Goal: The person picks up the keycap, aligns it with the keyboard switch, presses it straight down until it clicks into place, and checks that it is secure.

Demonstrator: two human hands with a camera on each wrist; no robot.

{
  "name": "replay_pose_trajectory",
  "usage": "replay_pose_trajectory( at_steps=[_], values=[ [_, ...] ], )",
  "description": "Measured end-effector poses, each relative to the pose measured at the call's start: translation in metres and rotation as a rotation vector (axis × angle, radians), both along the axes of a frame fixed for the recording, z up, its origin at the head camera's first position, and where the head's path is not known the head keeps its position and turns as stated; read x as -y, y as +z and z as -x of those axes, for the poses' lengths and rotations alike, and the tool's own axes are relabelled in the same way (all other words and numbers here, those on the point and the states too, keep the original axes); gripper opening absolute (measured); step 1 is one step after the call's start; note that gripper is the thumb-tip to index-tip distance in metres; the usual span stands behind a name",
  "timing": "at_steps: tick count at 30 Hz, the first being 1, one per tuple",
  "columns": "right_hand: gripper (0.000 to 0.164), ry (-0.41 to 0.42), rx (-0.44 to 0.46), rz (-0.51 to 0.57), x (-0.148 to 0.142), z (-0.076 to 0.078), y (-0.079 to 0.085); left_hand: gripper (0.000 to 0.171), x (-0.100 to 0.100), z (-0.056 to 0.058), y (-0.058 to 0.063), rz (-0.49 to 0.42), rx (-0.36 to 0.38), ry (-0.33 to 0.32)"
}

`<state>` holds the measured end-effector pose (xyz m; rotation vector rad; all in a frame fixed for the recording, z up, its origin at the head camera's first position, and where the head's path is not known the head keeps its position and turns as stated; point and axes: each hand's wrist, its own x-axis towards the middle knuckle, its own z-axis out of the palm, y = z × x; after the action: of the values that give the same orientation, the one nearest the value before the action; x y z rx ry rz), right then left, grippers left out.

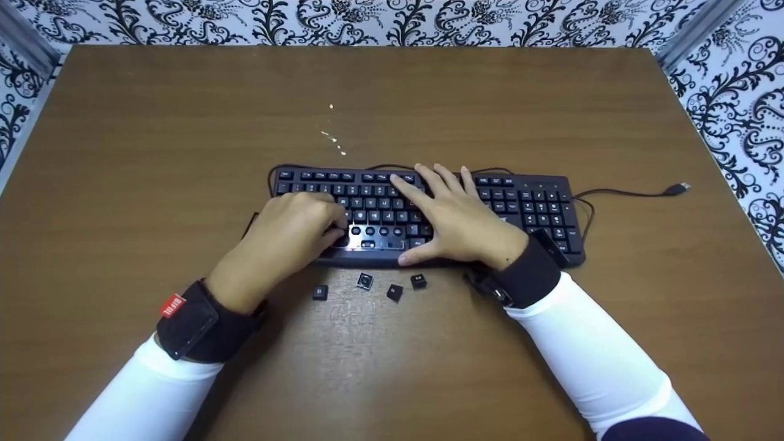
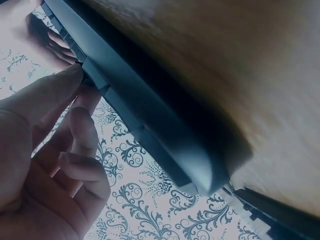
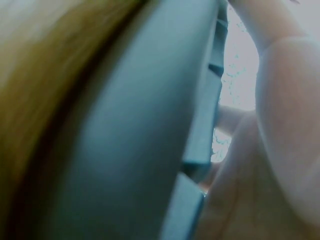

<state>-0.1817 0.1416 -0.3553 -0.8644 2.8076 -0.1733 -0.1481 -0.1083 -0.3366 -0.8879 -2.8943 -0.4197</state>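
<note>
A black keyboard (image 1: 373,261) lies on the table, its lower left part bare of keycaps and showing round key mounts (image 1: 370,231). At the left edge of this bare patch, my left hand (image 1: 285,229) has its thumb and forefinger on a key. In the left wrist view, the thumb of that hand (image 2: 45,145) and a finger pinch a dark keycap (image 2: 86,79) at the keyboard's front row. Spread over the middle-right keys, my right hand (image 1: 462,223) rests on the keyboard with straight fingers, thumb at the front edge. Several loose keycaps (image 1: 394,293) lie in front.
The wooden table (image 1: 153,122) bears a black cable (image 1: 618,193) with a USB plug (image 1: 677,189) to the right of the keyboard. Small white flecks (image 1: 334,140) lie behind the keyboard. Patterned white-and-black covering (image 1: 429,21) surrounds the table.
</note>
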Motion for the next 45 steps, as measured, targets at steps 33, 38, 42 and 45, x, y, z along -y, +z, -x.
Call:
replay_pose_trajectory(
  at_steps=[33,38,42,45],
  values=[
    [0.113,-0.001,0.019,-0.004,0.0003,-0.0001,0.0006,0.013,-0.0039,0.0025,-0.0004,-0.012,0.091,0.022],
    [0.113,-0.004,0.018,0.002,0.0000,-0.0005,0.0010,0.007,-0.0032,0.0023,0.0007,-0.006,0.075,0.001],
    [0.112,-0.001,0.018,0.005,0.0003,-0.0004,0.0016,0.007,-0.0018,0.0022,0.0016,-0.010,0.080,0.003],
    [0.112,-0.002,0.022,-0.001,0.0005,-0.0001,0.0018,0.012,-0.0011,0.0021,0.0021,-0.017,0.091,0.014]
  ],
)
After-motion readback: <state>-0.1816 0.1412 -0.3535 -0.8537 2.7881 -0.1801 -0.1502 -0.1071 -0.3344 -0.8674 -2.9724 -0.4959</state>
